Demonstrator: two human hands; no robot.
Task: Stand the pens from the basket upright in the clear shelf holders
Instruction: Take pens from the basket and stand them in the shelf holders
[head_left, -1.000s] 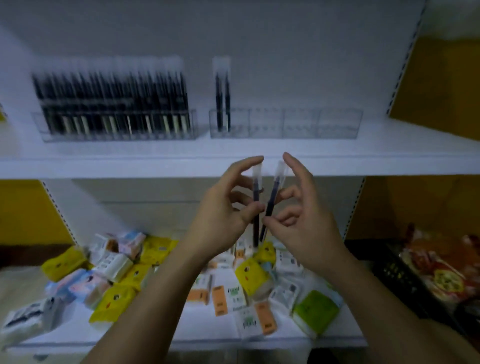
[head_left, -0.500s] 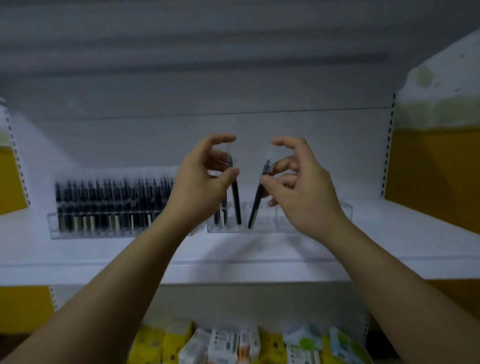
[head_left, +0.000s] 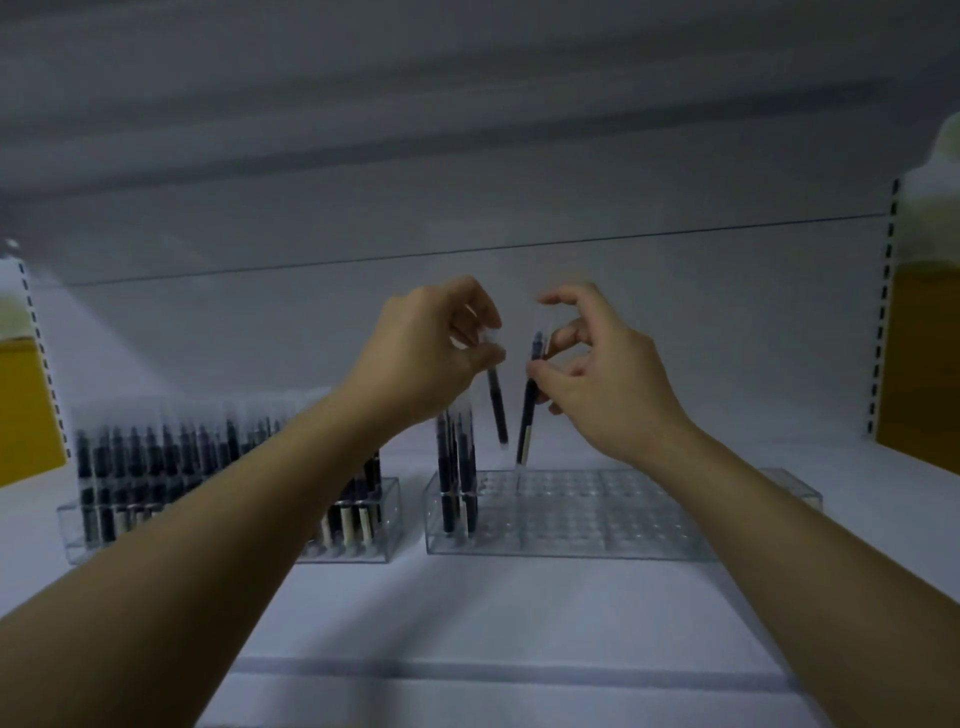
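Note:
My left hand (head_left: 431, 353) pinches a dark pen (head_left: 497, 410) by its clear cap, tip down, above the left end of a clear holder (head_left: 597, 525). My right hand (head_left: 597, 374) pinches a second dark pen (head_left: 527, 415), whose tip hangs just over the holder's back row of holes. A few dark pens (head_left: 457, 478) stand upright in the holder's left end. To the left, a second clear holder (head_left: 384, 519) is packed with several upright pens, partly hidden by my left forearm. The basket is out of sight.
Both holders sit on a white shelf (head_left: 467, 613) with a white back panel. Perforated uprights (head_left: 883, 312) and yellow side walls (head_left: 919, 364) bound the shelf at left and right. Another shelf overhangs above.
Both hands have risen from the lower shelf level to the pen shelf and now hold their pens over the right holder. The view has tilted up, so the lower shelf's packets are out of sight.

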